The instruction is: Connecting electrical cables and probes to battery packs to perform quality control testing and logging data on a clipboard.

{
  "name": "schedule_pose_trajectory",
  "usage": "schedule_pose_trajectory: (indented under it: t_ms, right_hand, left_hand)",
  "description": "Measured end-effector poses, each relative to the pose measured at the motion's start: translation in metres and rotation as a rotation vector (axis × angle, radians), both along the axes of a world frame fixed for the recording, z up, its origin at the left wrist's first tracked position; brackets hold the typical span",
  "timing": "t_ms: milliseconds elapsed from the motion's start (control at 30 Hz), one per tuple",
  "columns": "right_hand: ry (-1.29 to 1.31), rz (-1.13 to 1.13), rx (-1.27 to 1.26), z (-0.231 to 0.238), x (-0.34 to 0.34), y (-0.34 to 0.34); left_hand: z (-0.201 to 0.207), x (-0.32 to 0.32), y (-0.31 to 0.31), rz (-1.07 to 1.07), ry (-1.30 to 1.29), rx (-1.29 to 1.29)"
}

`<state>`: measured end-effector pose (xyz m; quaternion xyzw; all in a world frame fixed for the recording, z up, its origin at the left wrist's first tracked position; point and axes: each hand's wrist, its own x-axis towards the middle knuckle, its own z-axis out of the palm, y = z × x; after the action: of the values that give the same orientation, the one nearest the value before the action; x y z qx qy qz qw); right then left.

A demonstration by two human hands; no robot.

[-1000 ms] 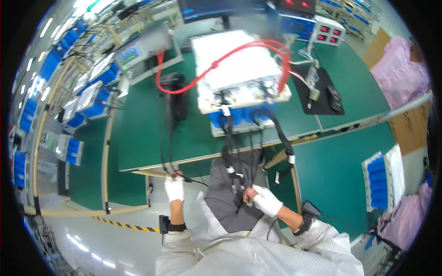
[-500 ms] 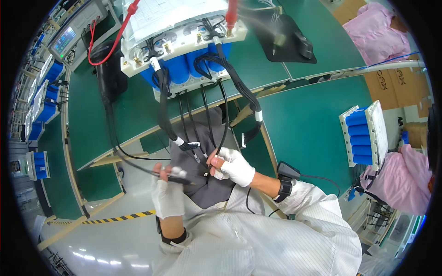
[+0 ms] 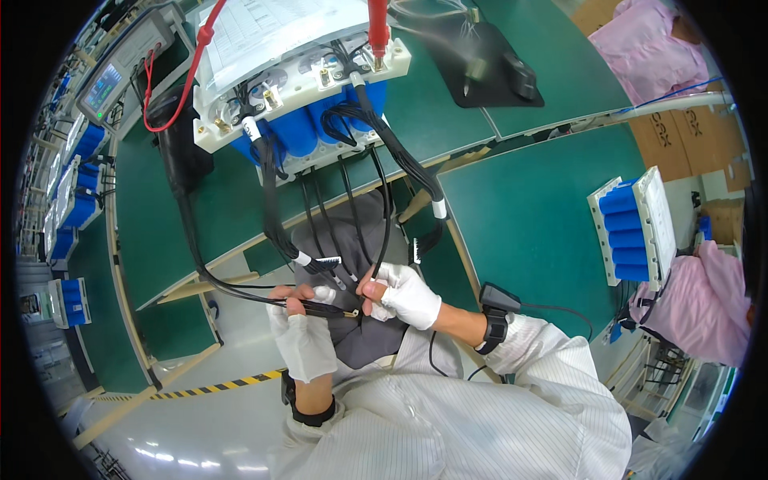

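Observation:
My left hand point(image 3: 304, 344), in a white fingerless glove, closes its fingers round a slim black test lead point(image 3: 324, 309) with a small metal tip pointing right. My right hand point(image 3: 408, 296), gloved the same way, pinches a thin black cable point(image 3: 383, 220) near its lower end. That cable hangs with several others from a battery pack point(image 3: 298, 132) of blue cells between white end plates. The lead's tip is just left of my right fingertips; whether it touches the cable end I cannot tell. Two thicker wire bundles with a white connector point(image 3: 328, 262) and white bands hang either side.
A meter with a lit screen point(image 3: 104, 86) stands at the far left, and red leads point(image 3: 205, 36) run to the pack. A black mat point(image 3: 496, 68) lies on the green bench point(image 3: 512, 208). Another blue-celled pack point(image 3: 624, 228) sits at right, near people in pink clothing.
My left hand, blurred before, is now steady, with the lead's tip slightly closer to my right fingers. My right hand keeps its pinch on the cable. The pack appears slightly farther left in view.

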<state>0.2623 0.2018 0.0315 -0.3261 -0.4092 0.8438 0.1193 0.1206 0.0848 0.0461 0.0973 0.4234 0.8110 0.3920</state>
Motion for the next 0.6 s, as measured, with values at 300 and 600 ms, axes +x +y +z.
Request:
schedule_pose_trajectory:
  t_ms: [300,600]
  right_hand:
    - [0.017,-0.009,-0.021,0.0,-0.002,0.002]
    - [0.008,-0.783,0.725,0.035,0.006,0.1]
  left_hand:
    - [0.001,0.004,0.005,-0.016,0.036,0.004]
    - [-0.01,-0.012,-0.008,0.006,-0.114,0.058]
